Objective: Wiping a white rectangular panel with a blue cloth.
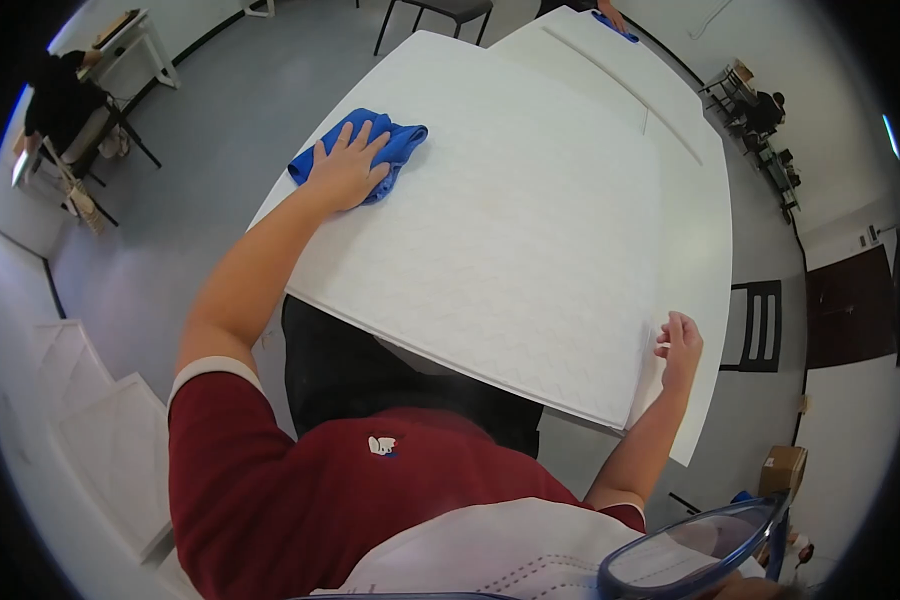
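Observation:
My left hand (352,169) lies flat with fingers spread on a crumpled blue cloth (405,142), pressing it against a large white panel (480,247) near its left edge. The panel has a faint zigzag pattern and covers much of the white table (694,247). My right hand (679,345) is just beyond the panel's right edge, over the table's bare strip. Its fingers are loosely bent and nothing shows in them; whether it touches the table or the panel's edge, I cannot tell.
A thin white strip (622,86) lies across the far part of the table. Another person's hand (613,15) rests on a second blue cloth (604,21) there. Black chairs (754,326) stand around. A seated person (64,101) is at far left; white panels (112,442) lean at lower left.

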The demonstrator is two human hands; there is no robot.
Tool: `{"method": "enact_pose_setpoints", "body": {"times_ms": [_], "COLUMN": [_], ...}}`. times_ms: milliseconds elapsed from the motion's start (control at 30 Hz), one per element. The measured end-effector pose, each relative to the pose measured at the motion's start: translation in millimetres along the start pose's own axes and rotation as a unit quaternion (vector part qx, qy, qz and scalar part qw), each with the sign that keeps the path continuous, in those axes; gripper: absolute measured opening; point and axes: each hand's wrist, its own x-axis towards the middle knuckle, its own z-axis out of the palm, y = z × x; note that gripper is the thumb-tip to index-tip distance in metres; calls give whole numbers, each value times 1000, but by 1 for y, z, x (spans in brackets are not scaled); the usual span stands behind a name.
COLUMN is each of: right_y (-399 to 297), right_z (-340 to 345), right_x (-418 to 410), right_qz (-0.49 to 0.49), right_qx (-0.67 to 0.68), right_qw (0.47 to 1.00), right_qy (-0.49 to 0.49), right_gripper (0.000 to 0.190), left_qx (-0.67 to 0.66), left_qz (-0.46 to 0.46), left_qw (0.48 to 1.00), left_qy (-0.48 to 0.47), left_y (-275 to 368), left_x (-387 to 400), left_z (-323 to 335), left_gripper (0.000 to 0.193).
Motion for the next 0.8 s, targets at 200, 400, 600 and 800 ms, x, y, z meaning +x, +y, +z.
{"method": "enact_pose_setpoints", "body": {"times_ms": [200, 400, 600, 800], "right_y": [-55, -43, -36, -19], "right_z": [-7, 24, 56, 93], "right_x": [-82, -150, -168, -177], "right_qz": [-79, -48, -38, 57], "right_qx": [93, 177, 101, 72], "right_qw": [984, 872, 815, 783], "right_qy": [-134, -454, -569, -615], "right_gripper": [22, 22, 33, 35], "left_qx": [4, 0, 0, 0], "left_qz": [26, 23, 36, 33], "left_qw": [999, 999, 999, 999], "left_qy": [46, 43, 41, 43], "left_y": [-7, -6, -7, -7], "left_x": [-11, -11, -9, -3], "left_z": [6, 4, 6, 14], "left_gripper": [57, 56, 59, 61]}}
